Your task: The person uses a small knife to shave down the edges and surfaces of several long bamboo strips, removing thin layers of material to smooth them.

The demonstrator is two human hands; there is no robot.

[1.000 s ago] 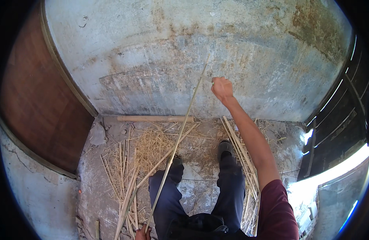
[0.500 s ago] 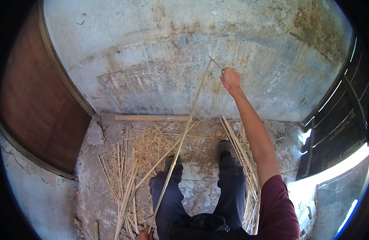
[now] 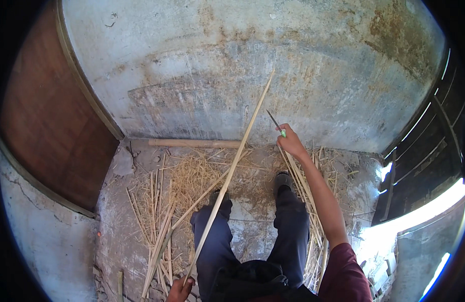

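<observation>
Low in the view, beside my left thigh, my left hand [image 3: 180, 289] is closed on the near end of a long, pale bamboo strip [image 3: 236, 162]. The strip slants up and away to the right, its far tip in front of the wall. My right hand [image 3: 292, 141] grips a knife [image 3: 274, 121] by its handle, of which a bit of green shows. The narrow blade points up and to the left, apart from the strip, with a gap between them. My right arm is stretched forward over the floor.
Thin shavings [image 3: 194, 176] and split bamboo strips [image 3: 157, 201] litter the floor left of my feet. More strips [image 3: 305, 186] lie by my right leg. A bamboo pole [image 3: 192, 144] lies along the base of the stained wall [image 3: 202, 90]. A brown door [image 3: 51, 116] stands at left.
My right hand has drawn the knife back from the strip's far tip, nearer to me. My left hand has come up slightly, and the strip has turned to show a wider face.
</observation>
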